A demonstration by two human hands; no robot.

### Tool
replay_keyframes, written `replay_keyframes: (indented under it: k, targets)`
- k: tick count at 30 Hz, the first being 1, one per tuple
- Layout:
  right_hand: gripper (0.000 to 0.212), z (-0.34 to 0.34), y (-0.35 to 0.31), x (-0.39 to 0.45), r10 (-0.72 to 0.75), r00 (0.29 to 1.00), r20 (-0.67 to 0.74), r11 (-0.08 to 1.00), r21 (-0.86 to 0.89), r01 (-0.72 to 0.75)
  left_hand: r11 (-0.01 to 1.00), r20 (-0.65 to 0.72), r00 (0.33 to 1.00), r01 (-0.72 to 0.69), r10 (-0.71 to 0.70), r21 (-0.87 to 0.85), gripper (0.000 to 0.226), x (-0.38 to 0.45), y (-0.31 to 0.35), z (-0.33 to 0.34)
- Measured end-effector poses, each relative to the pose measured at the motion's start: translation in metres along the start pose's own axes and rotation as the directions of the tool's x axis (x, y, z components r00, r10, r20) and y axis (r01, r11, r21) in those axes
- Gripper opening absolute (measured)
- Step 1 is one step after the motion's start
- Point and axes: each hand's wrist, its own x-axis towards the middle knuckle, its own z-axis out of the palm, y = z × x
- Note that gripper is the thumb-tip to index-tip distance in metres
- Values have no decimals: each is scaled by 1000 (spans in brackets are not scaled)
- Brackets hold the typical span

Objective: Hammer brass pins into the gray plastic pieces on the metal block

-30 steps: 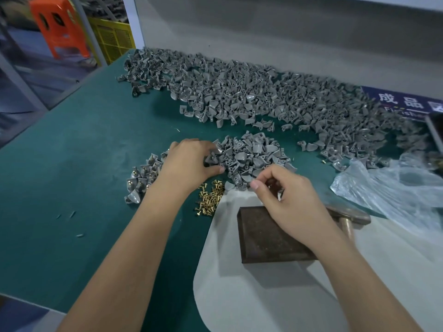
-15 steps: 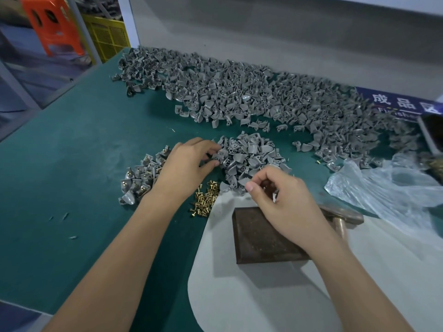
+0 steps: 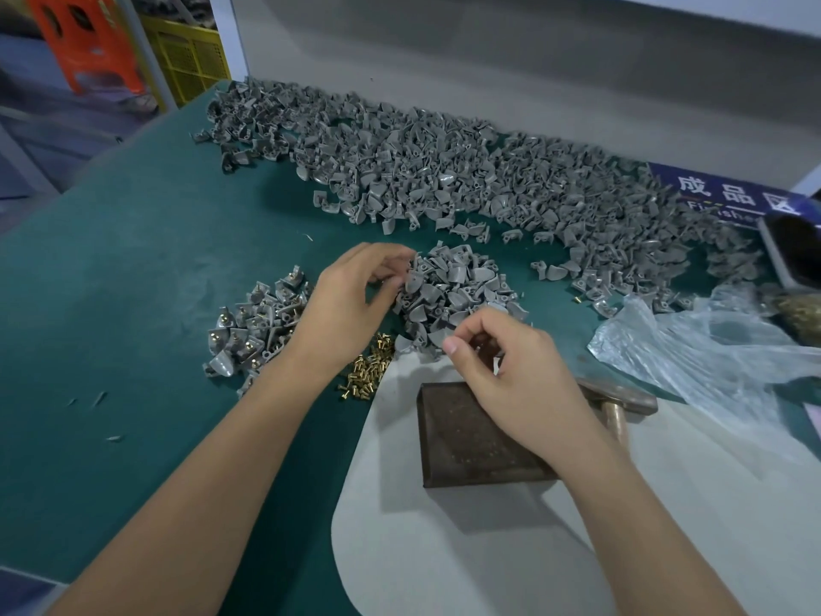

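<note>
A gray piece is being picked from the small pile (image 3: 457, 295) by the left hand (image 3: 351, 300), fingers curled. Something small is pinched in the right hand (image 3: 511, 375); what cannot be told. It should be seated squarely on the metal block (image 3: 466, 442) before the hammer (image 3: 622, 402) is taken.

metal block (image 3: 462, 442): dark, dull, pitted, rusty-looking | gray plastic pieces (image 3: 457, 291): matt, smooth | brass pins (image 3: 366, 371): shiny yellow metal | tabletop (image 3: 111, 282): green matt mat | sheet (image 3: 488, 549): pale gray, smooth, matt | bag (image 3: 711, 349): clear crinkled glossy plastic
</note>
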Motion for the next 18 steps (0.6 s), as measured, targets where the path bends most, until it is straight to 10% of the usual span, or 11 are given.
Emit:
replay_keyframes:
  k: [12,18]
  targets:
    - [13,-1,-3,0,8,1000,-4,1000,-11,-8,908,158,983,22,-96,418,31,-3,-15,-18]
    - [13,0,-3,1,11,1000,-9,1000,-9,-11,927,25,999,18,-29,376,13,0,-14,-14]
